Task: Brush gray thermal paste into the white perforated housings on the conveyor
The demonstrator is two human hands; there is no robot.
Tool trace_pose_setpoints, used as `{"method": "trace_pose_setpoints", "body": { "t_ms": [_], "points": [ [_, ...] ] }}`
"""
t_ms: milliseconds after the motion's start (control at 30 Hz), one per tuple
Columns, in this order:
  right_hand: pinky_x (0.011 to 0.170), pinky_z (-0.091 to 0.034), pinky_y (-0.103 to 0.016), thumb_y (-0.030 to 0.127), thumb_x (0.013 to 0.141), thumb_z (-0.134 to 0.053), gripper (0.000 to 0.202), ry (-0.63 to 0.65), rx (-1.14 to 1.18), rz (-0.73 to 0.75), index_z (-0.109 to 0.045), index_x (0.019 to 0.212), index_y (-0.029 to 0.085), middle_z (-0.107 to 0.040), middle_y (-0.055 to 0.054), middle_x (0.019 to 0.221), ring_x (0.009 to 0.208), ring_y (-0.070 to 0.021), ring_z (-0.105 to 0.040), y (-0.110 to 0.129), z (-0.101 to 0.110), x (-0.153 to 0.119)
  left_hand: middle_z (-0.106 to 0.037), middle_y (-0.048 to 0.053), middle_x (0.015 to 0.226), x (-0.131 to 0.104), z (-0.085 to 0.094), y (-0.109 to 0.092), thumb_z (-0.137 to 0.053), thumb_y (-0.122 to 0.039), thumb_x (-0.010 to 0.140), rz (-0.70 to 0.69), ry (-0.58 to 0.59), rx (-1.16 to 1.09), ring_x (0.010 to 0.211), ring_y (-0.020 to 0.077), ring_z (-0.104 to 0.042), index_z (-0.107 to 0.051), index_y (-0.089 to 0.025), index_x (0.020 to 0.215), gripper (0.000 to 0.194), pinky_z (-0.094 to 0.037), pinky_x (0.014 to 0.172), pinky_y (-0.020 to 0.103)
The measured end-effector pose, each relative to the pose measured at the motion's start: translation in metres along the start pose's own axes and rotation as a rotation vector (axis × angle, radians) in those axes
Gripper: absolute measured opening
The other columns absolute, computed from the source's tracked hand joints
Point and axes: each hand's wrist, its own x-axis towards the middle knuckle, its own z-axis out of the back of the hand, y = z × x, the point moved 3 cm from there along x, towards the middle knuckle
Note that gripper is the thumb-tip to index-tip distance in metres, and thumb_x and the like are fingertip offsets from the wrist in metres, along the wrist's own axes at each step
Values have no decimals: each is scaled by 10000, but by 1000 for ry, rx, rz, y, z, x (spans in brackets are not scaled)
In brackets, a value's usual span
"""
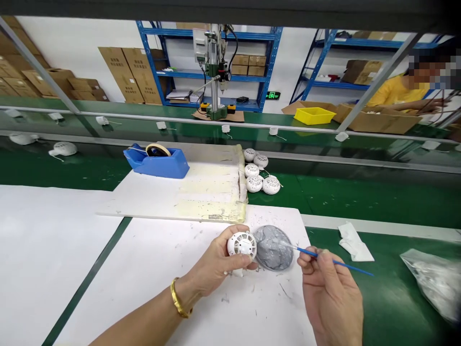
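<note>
Left hand [221,257]: fingers and thumb closed around a white round housing [242,244]; I note its slotted face turned toward my camera.
Right hand [333,288]: narrow pinch on a thin blue brush [304,251], its pale tip pointing toward the left hand.
Housing position: in the left hand's fingertips, in front of the white sheet [140,269], at the left edge of the grey dish in my view; I cannot tell whether the two touch.
Grey dish [275,259]: between the hands, its surface wrinkled and speckled. Brush tip lies over it; contact cannot be confirmed.
Bracelet [176,300]: gold-coloured, on the left wrist.
Other housings [254,183]: five, grouped beyond the left hand, beside the right edge of the pale board [205,192].
Tape dispenser [162,163]: blue, on that board, farther out and left of the left hand.
Tissue [355,242]: white, on the green bench [382,307], just beyond the right hand.
Clear bag [432,281]: right of the right hand, contents indistinct.
</note>
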Motion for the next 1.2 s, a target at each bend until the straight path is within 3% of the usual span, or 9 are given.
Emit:
{"method": "trace_pose_setpoints", "body": {
  "t_ms": [233,400,633,967,1100,1200],
  "points": [
    [649,-528,-370,398,744,-700,264,80,-233,116,-601,812,162,-669,-70,803,648,-187,-640,-14,-10,-21,-563,42,979,0,-1,5,-736,-175,734,-26,16,26,869,151,-546,-431,-203,1204,562,-463,895,425],
    [640,-531,-363,383,735,-707,256,106,-337,220,-621,804,152,-672,-84,810,633,-190,-639,-19,-10,-24,-569,54,1002,0,-1,7,-743,-202,732,-49,24,35,899,169,-547,-430,-206,1201,564,-462,865,394],
    [641,-530,-307,361,785,-658,194,107,-456,324,-609,798,174,-660,-51,808,653,-165,-632,-6,-24,-33,-578,57,996,-2,-2,7,-740,-209,735,-59,6,52,892,174,-556,-441,-209,1194,548,-463,835,364],
    [636,-529,-303,265,795,-641,84,263,-574,549,-639,771,184,-661,-54,769,700,-180,-635,13,-28,-34,-572,53,1009,-3,-2,6,-730,-207,743,-53,0,51,902,179,-562,-449,-216,1189,527,-471,859,390],
    [653,-526,-329,290,784,-660,119,172,-513,496,-631,787,175,-666,-58,773,675,-181,-633,12,-24,-33,-567,48,1005,-3,-2,5,-729,-189,740,-57,2,28,895,171,-559,-450,-213,1186,526,-469,877,406],
    [679,-525,-364,359,759,-692,214,77,-379,308,-617,823,169,-672,-64,801,663,-180,-634,6,-18,-29,-568,38,980,-4,-2,5,-733,-168,729,-54,-3,-8,865,153,-556,-455,-213,1178,530,-469,884,404]
  ]
}}
